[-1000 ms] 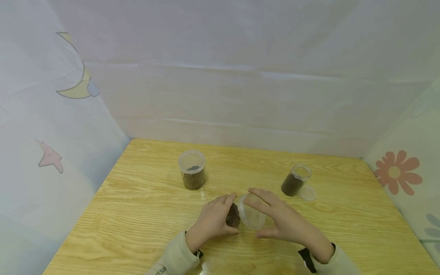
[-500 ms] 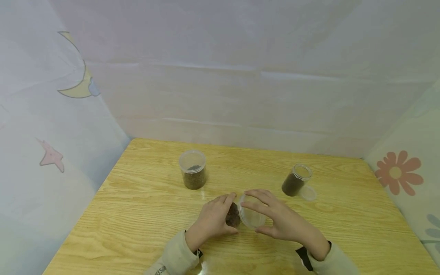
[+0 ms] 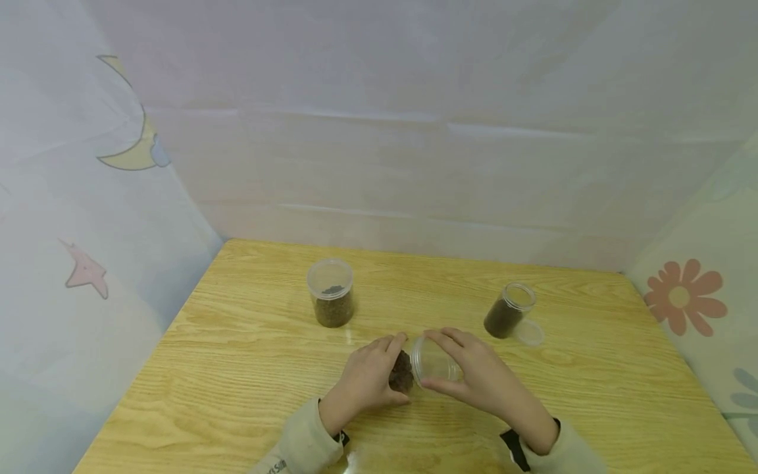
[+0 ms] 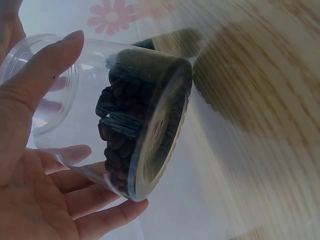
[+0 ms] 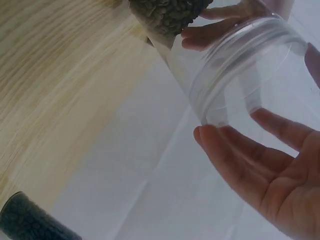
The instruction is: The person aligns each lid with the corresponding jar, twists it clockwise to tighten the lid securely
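My left hand (image 3: 364,375) grips the body of a clear plastic jar (image 4: 145,125) that holds dark, bean-like pieces (image 4: 125,105). The jar leans over, its filled base toward my left palm and its clear top facing right. Around the ridged clear lid (image 5: 250,60) at that top, my right hand (image 3: 485,375) has its thumb and fingers curved, fingertips touching the edge. How tightly the lid sits on the jar cannot be seen. My left palm hides part of the jar in the head view.
A clear jar of dark grains (image 3: 333,306) stands at the back left. Another clear jar (image 3: 505,318) with dark contents stands uncovered at the back right, a clear round lid (image 3: 531,332) lying beside it. The wooden table (image 3: 237,368) meets hanging cloth (image 3: 379,164) behind.
My right hand has moved left, from spread fingers near the jar's top to curving thumb and fingers round the lid. My left hand and the jar have stayed nearly still.
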The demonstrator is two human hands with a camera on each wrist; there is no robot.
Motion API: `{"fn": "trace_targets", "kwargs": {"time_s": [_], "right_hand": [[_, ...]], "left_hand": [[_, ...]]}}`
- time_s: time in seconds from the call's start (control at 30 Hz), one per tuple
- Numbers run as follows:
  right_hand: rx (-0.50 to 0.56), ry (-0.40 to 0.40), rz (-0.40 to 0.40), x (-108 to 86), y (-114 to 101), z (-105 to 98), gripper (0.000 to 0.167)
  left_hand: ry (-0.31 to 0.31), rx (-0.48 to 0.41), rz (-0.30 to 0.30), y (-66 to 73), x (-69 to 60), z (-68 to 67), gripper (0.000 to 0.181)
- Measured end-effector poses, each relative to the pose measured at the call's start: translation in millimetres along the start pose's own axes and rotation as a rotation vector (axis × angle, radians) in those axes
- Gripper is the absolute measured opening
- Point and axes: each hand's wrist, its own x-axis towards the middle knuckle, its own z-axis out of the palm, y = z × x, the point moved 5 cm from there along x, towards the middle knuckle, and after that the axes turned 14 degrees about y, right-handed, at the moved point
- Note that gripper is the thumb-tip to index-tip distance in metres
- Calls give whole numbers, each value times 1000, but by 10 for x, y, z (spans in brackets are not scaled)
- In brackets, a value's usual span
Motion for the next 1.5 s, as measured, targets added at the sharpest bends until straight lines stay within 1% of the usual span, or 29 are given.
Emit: {"fn": "trace_targets", "kwargs": {"time_s": [0.1, 0.3, 0.43, 0.57, 0.63, 0.7, 0.8, 0.9, 1.07, 1.13, 1.27, 1.4, 1.5], "right_hand": [[-32, 8, 63, 5, -7, 5, 66], [-123, 21, 153, 5, 0, 37, 66], [-167, 15, 173, 0, -3, 57, 66], [-162, 24, 160, -6, -2, 49, 67], [-138, 35, 134, -10, 8, 34, 66], [-91, 45, 88, -13, 19, 11, 64], [-19, 37, -6, -18, 30, -20, 62], [26, 27, -100, -24, 31, -44, 62], [83, 38, -228, -29, 30, -67, 67], [109, 25, -268, -32, 37, -63, 70], [159, -15, -321, -39, 52, -46, 73], [212, -40, -341, -53, 59, -31, 72], [251, -38, -354, -57, 55, -31, 78]], "left_hand": [[9, 3, 6, 4, 2, 3, 95], [7, 11, 10, 13, 3, 1, 94], [-1, 9, 5, 10, 2, 7, 94], [-5, 2, 0, 2, 4, 15, 94], [-7, 0, -4, -5, 3, 16, 95], [-11, -1, -9, -13, -2, 19, 95], [-16, -2, -13, -18, -7, 19, 95], [-13, -11, -14, -20, -5, 12, 95], [-10, -27, -14, -25, 1, 6, 95], [-10, -29, -14, -27, 2, 1, 95], [-6, -22, -8, -30, 5, -1, 95], [-10, -9, -5, -34, 4, 7, 96], [-17, -6, -7, -38, 0, 12, 96]]}}
